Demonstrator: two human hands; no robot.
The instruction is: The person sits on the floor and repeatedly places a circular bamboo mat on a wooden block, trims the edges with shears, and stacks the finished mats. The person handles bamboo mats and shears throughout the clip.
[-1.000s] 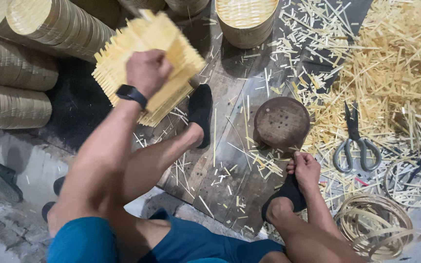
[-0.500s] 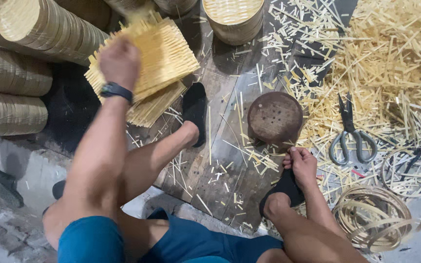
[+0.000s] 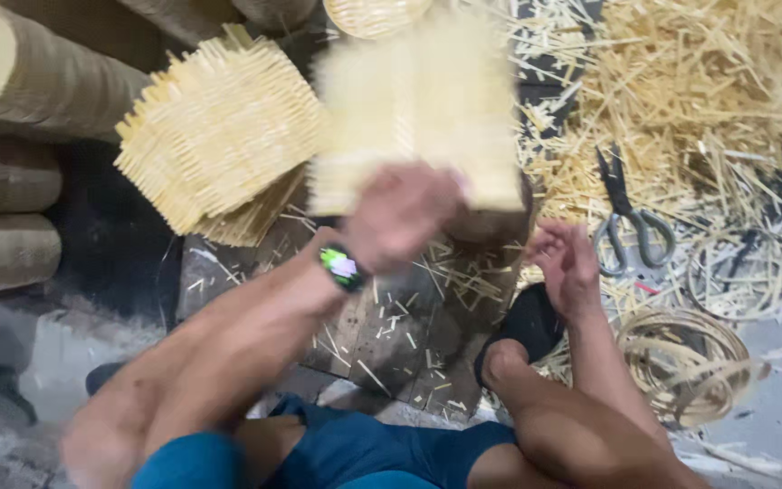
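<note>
left hand (image 3: 400, 213) gripping blurred woven mat (image 3: 418, 109) | right hand (image 3: 567, 267) spread, empty | mat hides metal bowl

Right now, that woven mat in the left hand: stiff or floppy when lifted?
Probably fairly stiff: the woven mat stays flat though the left hand grips only its lower edge. Likely light, one hand lifting it. Its loose strip ends look apt to snag or fray.
</note>
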